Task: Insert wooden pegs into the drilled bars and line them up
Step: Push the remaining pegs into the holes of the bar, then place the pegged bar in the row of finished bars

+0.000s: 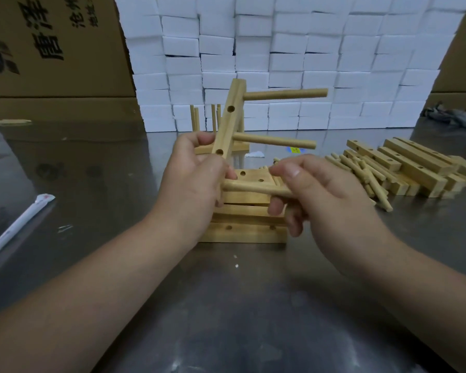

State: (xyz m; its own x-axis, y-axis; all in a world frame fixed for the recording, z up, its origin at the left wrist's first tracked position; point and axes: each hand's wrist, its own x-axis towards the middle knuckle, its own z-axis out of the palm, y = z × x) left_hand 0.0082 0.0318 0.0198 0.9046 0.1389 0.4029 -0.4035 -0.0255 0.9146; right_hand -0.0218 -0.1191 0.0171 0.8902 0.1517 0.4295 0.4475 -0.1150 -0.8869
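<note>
Over the middle of the bench (226, 305), the fingers (197, 140) of the left hand (194, 184) are curled round the lower part of a drilled bar (228, 122). They grip it so that it stands nearly upright, its top leaning to the right. The right hand (318, 195) pinches a loose peg (253, 188) between the thumb on top and the fingers beneath. This peg lies almost level, and its left end meets the bar's lower end just beside the left palm; whether it has entered a hole cannot be told.

2 pegs already sit in the held bar and stick out to the right: an upper peg (285, 94) near the top and a lower peg (275, 141) about halfway down. 2 open holes show on the bar's near face, 1 between those pegs and 1 just beside the left hand's fingers.

Directly under both hands a stack of drilled bars (242, 230) lies flat on the bench. To the right lies a heap of loose pegs (361, 173), touching a pile of more bars (414, 168). Behind the held bar, the pegs of a finished piece (197, 117) stand upright. A white wrapped stick (19, 219) lies at the left. A wall of white boxes (280, 49) closes the back, with a printed cardboard carton (51, 44) at its left.
</note>
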